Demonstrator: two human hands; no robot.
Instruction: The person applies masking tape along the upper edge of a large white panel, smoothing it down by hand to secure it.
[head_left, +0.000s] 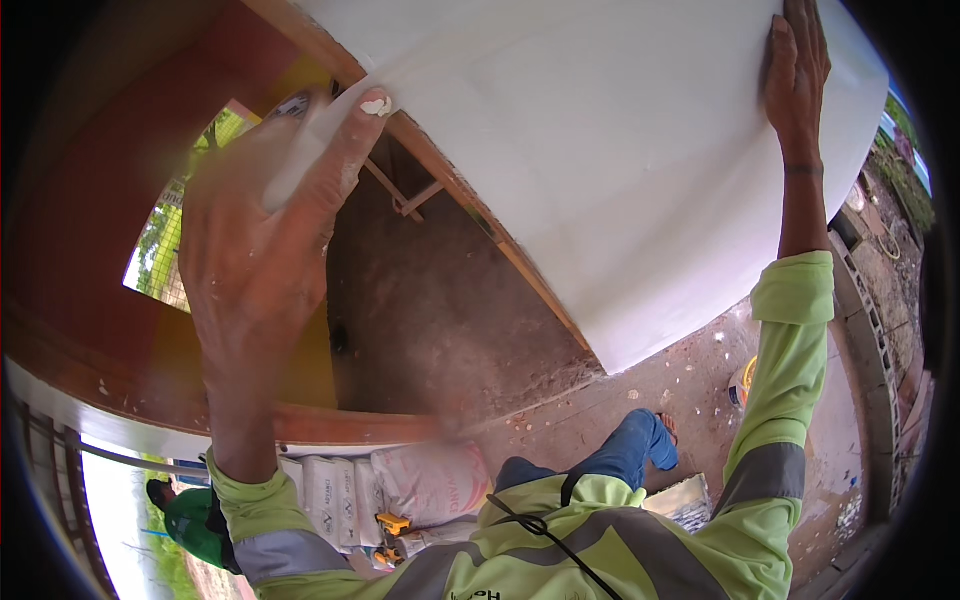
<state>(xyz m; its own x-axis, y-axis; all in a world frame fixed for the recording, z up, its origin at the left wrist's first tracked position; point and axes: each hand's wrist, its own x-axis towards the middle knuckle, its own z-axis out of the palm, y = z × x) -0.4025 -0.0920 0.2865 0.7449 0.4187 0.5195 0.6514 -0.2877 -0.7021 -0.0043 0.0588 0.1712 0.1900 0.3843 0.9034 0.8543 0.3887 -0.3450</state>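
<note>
My left hand (259, 225) is raised close to the camera at a doorway. It grips a pale, thin strip (300, 161) that passes between thumb and fingers towards the wall edge; white residue marks the thumb tip. Part of a round item with printing (292, 105) shows behind this hand, and whether it is held cannot be told. The strip's far end blends into the smooth white wall (615, 172). My right hand (799, 82) lies against that wall at the upper right, holding nothing visible. A wooden door frame (517, 259) borders the wall's left edge.
Stacked printed sacks (427, 480) and a yellow-black power tool (391, 525) are below. A bucket (742, 382) stands at the right, near a concrete block edge (862, 300). A person in green (196, 525) is at the lower left. Debris dots the floor (585, 420).
</note>
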